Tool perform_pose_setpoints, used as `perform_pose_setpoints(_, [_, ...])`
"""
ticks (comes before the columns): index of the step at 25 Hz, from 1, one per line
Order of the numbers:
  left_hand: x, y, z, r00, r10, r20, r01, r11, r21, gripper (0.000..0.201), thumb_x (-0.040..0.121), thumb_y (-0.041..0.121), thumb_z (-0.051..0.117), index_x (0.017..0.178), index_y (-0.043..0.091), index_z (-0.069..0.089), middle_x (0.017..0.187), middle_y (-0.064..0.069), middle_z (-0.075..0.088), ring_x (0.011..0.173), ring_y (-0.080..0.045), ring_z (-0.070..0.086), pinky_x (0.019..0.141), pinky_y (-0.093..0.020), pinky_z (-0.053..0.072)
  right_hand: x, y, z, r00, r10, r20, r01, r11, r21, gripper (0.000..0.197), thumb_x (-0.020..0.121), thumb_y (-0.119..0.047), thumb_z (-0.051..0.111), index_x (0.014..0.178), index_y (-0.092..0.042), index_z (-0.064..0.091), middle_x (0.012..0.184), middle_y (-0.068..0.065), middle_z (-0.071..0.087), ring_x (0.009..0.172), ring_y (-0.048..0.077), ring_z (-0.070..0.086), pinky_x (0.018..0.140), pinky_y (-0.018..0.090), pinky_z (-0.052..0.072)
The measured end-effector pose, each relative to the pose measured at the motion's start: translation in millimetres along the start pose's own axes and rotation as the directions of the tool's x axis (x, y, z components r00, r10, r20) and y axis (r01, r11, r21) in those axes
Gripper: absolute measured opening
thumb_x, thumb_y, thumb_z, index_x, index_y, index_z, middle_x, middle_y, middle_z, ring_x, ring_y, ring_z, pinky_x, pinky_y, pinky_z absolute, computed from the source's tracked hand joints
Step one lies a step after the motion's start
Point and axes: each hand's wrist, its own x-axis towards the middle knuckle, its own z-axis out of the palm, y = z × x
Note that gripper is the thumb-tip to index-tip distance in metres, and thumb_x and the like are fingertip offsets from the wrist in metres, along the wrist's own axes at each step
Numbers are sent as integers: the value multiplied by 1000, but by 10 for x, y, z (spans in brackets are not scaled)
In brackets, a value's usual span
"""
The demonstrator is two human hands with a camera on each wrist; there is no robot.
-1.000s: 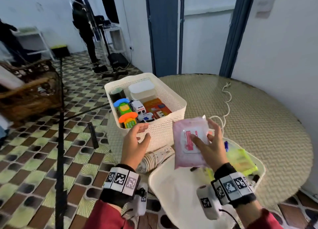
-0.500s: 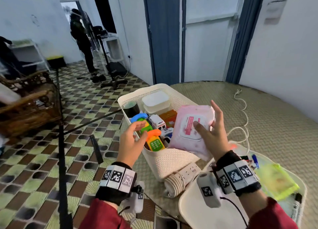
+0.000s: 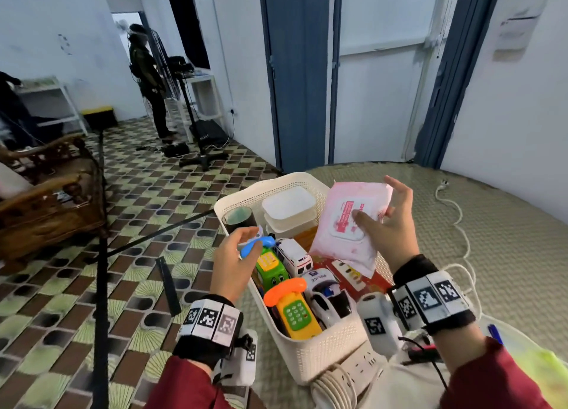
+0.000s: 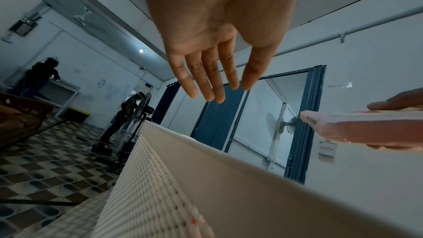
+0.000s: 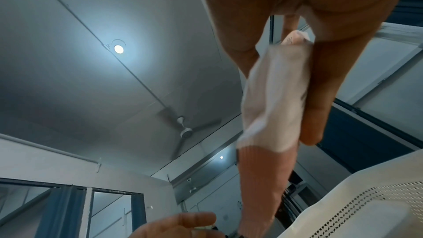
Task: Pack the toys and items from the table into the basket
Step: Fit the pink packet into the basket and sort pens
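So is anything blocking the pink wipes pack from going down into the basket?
Nothing shuts off the basket, but toys fill its near side. The wipes pack in the right hand hangs over the freer far-right part.

A pink wipes pack [image 3: 349,224] with a white flip lid and red label hangs tilted above the far right part of a white perforated basket [image 3: 310,353], which stands at the table's left edge and holds toy phones, toy cars and stacked white containers.
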Motion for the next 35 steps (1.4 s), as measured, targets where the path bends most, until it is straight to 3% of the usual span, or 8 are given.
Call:
perform_pose_setpoints(3, [324,-203,26,1000,-30,3,30,1000,0,22,90,11,62,112,13,63,105,5,63,96,-4,56,79,-4,39,211,-30,102,997,-11,-76,3,994,-105,71,75,-4,75,128,-28,34,91,-6,58,81,18,62,78,48,55])
perform_pose_setpoints(5, [593,-380,40,999,-39,5,39,999,5,23,89,11,63,112,11,64,107,2,64,102,-11,57,89,-20,41,347,-46,174,991,-14,-133,-11,983,-185,69,71,-6,78,123,-26,38,85,-10,56,74,14,58,76,43,53])
perform_pose_setpoints(11, [1484,-944,-37,992,40,120,-58,986,153,31,88,16,65,118,13,62,123,-4,61,118,-21,53,103,-34,38,762,122,543,956,77,-284,-173,929,-329,65,69,-9,79,119,-16,39,91,1,56,78,20,54,82,40,50])
perform_pose_setpoints(15, [1932,-1159,-167,981,110,162,-151,952,266,36,88,13,65,123,8,60,123,-11,62,116,-28,55,97,-30,35,898,391,811,929,188,-319,-300,888,-348,67,71,-10,79,120,-12,34,104,4,50,91,24,52,83,38,48])
perform_pose_setpoints(19, [2230,-1349,-143,932,44,360,-152,948,279,42,94,24,58,135,21,50,129,-6,58,114,-25,54,92,-35,40,926,662,949,906,267,-328,-385,842,-378,63,72,-3,77,119,-8,35,102,5,46,89,24,49,72,30,41])
perform_pose_setpoints(25, [2428,-1537,-106,907,67,416,-240,894,379,44,91,21,61,130,37,49,121,3,63,96,-22,63,78,-35,49,997,973,995,873,428,-234,-488,774,-403,51,67,-2,80,87,-28,41,95,7,51,78,32,59,68,54,55])
perform_pose_setpoints(29, [2414,-1590,-92,922,100,375,-213,938,275,40,89,16,62,126,29,56,120,1,62,99,-22,60,81,-35,48,1005,1028,964,894,383,-233,-447,737,-506,39,66,0,78,83,-27,55,79,3,57,75,29,61,67,47,56])
perform_pose_setpoints(35, [2434,-1672,-90,921,39,388,-148,956,255,53,85,-2,52,125,32,56,106,-8,65,84,-28,59,73,-35,48,996,904,924,896,421,-138,-409,664,-626,40,73,5,67,108,-14,69,72,-7,52,62,11,51,59,24,52])
